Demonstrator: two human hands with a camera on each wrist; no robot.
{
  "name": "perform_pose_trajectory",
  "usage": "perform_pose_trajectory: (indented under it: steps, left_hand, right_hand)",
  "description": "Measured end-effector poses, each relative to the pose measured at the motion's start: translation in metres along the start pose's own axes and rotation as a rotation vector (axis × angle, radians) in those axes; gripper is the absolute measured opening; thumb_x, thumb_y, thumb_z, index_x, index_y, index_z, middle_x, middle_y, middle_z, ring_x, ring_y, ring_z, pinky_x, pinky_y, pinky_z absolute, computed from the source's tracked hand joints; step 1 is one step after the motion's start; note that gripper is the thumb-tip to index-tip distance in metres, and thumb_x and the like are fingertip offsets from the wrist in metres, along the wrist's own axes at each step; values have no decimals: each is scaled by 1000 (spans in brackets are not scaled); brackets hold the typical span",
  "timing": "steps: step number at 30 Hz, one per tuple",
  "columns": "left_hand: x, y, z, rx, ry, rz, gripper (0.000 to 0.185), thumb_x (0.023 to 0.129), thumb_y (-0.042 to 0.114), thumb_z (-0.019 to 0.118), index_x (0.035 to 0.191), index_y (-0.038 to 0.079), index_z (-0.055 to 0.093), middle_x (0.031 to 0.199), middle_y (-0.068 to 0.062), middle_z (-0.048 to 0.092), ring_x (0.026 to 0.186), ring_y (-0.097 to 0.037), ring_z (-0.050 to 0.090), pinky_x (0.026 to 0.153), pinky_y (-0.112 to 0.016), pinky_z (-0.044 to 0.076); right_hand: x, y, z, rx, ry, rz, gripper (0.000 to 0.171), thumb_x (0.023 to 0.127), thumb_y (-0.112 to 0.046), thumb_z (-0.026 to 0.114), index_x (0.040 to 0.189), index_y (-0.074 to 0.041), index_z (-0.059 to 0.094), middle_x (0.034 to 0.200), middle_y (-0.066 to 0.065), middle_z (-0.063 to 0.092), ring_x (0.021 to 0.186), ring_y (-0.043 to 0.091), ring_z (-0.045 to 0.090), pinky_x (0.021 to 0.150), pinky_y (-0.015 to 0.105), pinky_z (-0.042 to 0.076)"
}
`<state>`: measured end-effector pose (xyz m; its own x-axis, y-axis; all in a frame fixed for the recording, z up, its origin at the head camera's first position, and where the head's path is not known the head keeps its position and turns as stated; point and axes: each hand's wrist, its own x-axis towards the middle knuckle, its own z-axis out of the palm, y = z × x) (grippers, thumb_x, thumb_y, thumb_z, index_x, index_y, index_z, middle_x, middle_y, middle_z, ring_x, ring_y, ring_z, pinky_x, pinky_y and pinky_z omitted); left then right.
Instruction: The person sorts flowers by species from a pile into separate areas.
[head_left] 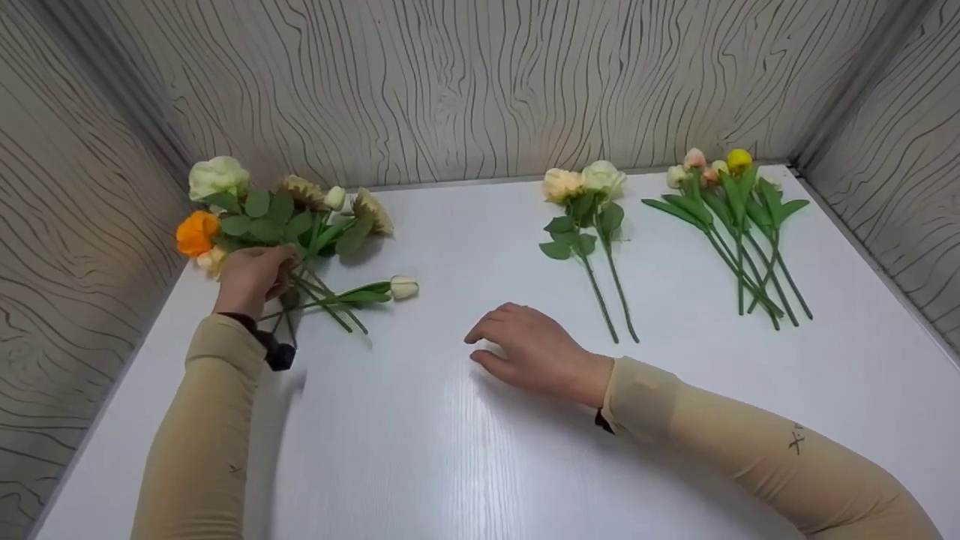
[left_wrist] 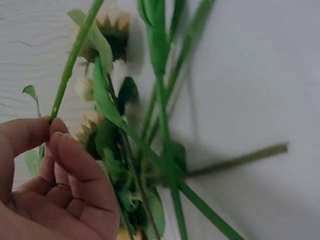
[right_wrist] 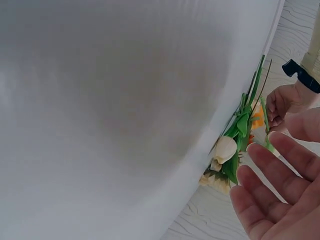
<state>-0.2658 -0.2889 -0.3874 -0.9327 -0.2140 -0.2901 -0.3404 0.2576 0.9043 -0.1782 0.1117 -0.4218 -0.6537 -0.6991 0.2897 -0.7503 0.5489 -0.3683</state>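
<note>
A person in beige sleeves works at a white tabletop (head_left: 450,450) enclosed by walls with a wavy wood-grain pattern. The left hand (head_left: 251,276) is curled around the stems of a mixed bunch of artificial flowers (head_left: 285,221) at the far left of the tabletop; the bunch has a cream bloom, an orange bloom, daisy-like heads and many green leaves, fanned out above the fist with the stems trailing below it. In the left wrist view, fingers (left_wrist: 75,165) pinch a thin green stem among the leaves. A single white tulip (head_left: 403,286) sticks out sideways from the bunch, low over the tabletop. The right hand (head_left: 529,351) hovers near the middle of the tabletop, palm down, fingers relaxed and holding nothing. Farther right lie a pair of pale roses (head_left: 585,184) with their stems side by side, and beyond them a loose cluster of tulips (head_left: 739,225) in pink, white and yellow.
</note>
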Motion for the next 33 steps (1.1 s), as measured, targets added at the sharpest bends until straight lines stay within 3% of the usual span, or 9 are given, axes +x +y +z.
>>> perform_pose_trajectory:
  steps: [2, 4, 9, 12, 16, 22, 27, 33]
  left_hand:
    - [-3, 8, 8, 6, -16, 37, 33, 102, 36, 64, 99, 3, 70, 76, -1, 55, 71, -17, 50, 69, -29, 49]
    - [-7, 17, 21, 7, -40, 68, 36, 103, 36, 63, 111, 2, 70, 93, -4, 60, 77, -16, 52, 76, -30, 51]
    - [-20, 35, 65, 21, -127, 181, 47, 104, 38, 61, 131, -1, 63, 116, -13, 57, 95, -21, 55, 91, -37, 53]
    - [-32, 44, 98, 22, -179, 259, 43, 102, 39, 64, 124, 3, 67, 113, -13, 61, 96, -24, 57, 88, -38, 55]
    - [-48, 56, 146, -6, -252, 302, 33, 100, 38, 67, 115, 8, 71, 111, -10, 67, 95, -28, 61, 85, -40, 57]
    - [-67, 63, 207, -53, -359, 350, 26, 99, 32, 70, 108, 8, 72, 104, -9, 68, 90, -26, 62, 77, -35, 58]
    - [-74, 60, 238, -72, -416, 363, 21, 99, 30, 70, 106, 10, 72, 101, -6, 70, 92, -26, 62, 76, -32, 57]
    - [-79, 54, 261, -75, -449, 389, 17, 99, 28, 71, 102, 11, 72, 98, -4, 72, 87, -23, 65, 75, -32, 58]
  right_hand:
    - [-1, 5, -4, 23, 24, 33, 17, 99, -18, 69, 112, -10, 75, 109, 1, 73, 106, 22, 65, 92, 39, 53]
    - [-2, 8, -9, 67, 39, 92, 16, 99, -17, 69, 112, -10, 75, 109, 0, 73, 105, 20, 66, 90, 39, 54]
    - [0, 17, -23, 248, 74, 271, 14, 101, -18, 68, 111, -16, 77, 106, -7, 73, 95, 11, 65, 81, 34, 55]
    - [2, 22, -29, 359, 105, 351, 13, 100, -20, 69, 110, -19, 77, 103, -8, 72, 88, 10, 63, 75, 34, 54]
    - [3, 29, -34, 502, 114, 452, 15, 100, -26, 70, 110, -18, 78, 100, -3, 73, 86, 20, 64, 72, 38, 53]
    - [-5, 40, -39, 686, 90, 549, 27, 99, -34, 71, 115, -13, 76, 102, 3, 74, 92, 29, 67, 78, 42, 57]
    - [-24, 51, -42, 802, 86, 613, 28, 97, -29, 74, 114, -7, 75, 103, 9, 74, 90, 25, 68, 77, 35, 59]
    - [-43, 62, -43, 887, 116, 667, 38, 96, -24, 75, 119, 6, 69, 101, 13, 74, 85, 23, 68, 76, 33, 59]
